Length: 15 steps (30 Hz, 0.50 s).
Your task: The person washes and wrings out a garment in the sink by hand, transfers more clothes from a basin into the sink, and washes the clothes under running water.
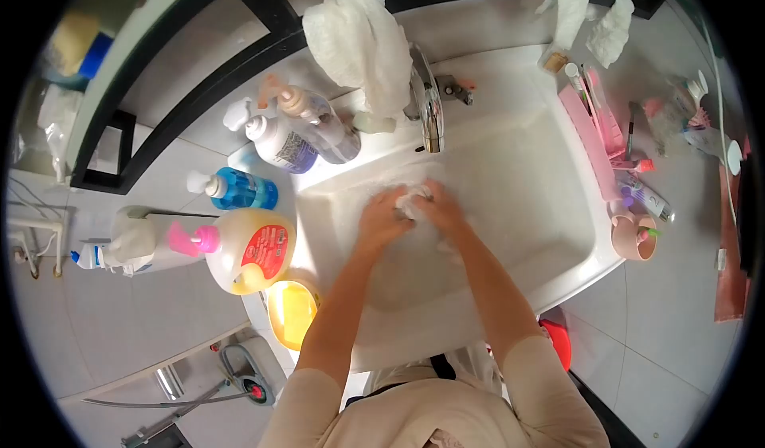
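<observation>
My left hand [384,220] and my right hand [442,209] meet low inside the white sink [526,201]. Between them is a small wet white cloth [413,202], bunched up, with the fingers of both hands closed around it. Some of the cloth is hidden by my fingers, and its edges are blurred. Beyond my hands, the chrome faucet [431,121] reaches over the basin's back edge. Whitish, cloudy water appears to cover the basin floor around my hands.
Left of the basin stand a large pink-pump jug [247,253], a blue pump bottle [245,189], a white pump bottle [279,141] and a yellow tub [292,312]. A white towel [351,37] hangs behind. Along the right rim are a pink holder [588,141] and pink cup [633,237].
</observation>
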Tool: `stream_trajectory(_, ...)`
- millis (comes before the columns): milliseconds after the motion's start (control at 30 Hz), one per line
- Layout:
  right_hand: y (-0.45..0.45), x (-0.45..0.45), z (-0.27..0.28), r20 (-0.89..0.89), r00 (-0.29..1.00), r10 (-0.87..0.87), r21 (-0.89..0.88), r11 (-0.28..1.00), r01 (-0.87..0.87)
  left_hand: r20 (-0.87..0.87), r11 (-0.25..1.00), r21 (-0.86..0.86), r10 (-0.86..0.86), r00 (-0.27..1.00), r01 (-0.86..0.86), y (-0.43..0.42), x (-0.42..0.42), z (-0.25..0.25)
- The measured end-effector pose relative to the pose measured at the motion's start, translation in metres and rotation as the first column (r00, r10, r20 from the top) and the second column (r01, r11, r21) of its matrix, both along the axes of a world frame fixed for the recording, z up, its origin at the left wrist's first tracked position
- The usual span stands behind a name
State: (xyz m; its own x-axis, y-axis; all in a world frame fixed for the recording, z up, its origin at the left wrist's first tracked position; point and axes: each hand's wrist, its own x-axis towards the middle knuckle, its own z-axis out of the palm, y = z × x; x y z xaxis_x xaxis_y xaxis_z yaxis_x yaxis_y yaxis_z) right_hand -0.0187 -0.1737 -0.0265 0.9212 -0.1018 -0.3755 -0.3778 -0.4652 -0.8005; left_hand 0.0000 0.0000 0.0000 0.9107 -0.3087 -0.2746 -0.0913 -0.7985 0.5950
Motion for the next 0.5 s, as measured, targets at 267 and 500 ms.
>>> stream_trajectory(267, -0.033, -0.023, 0.017, 0.035, 0.964, -0.265, -0.063, 0.962, 0.267, 0.203, 0.711, -0.054, 0.695, 0.69, -0.701, -0.017, -0.023, -0.025)
stream_trajectory(500, -0.029, -0.02, -0.02, 0.034, 0.978, -0.203, 0.121, 0.973, 0.198, 0.204, 0.894, -0.377, 0.336, 0.919, -0.243, -0.097, -0.034, 0.015)
